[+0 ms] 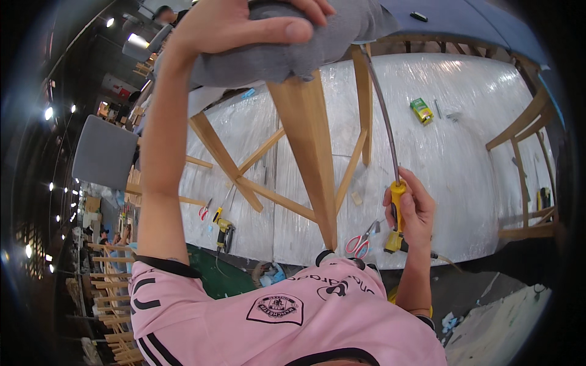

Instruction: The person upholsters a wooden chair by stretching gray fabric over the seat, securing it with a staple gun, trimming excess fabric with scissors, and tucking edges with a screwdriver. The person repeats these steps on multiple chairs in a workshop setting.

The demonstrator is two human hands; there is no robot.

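Observation:
My left hand [244,29] lies over a grey padded seat [262,61], its thumb and fingers pressed around the fabric; part of the hand is cut off at the upper edge. Wooden legs and crossbars [305,146] run down from this seat toward me. In my right hand [418,210] is a long-shafted screwdriver [395,198] with a yellow handle, fingers wrapped around it. Its shaft reaches up to the seat's edge, beside a rear wooden leg [364,104]; what the tip touches is too small to tell.
The table [452,177] is covered in clear plastic wrap. Near its front edge lie red-handled scissors [359,245] and a corded yellow-black power tool [226,235]. A yellow-green box [421,111] lies farther back. A wooden frame [525,152] stands at right, a grey padded piece [105,152] at left.

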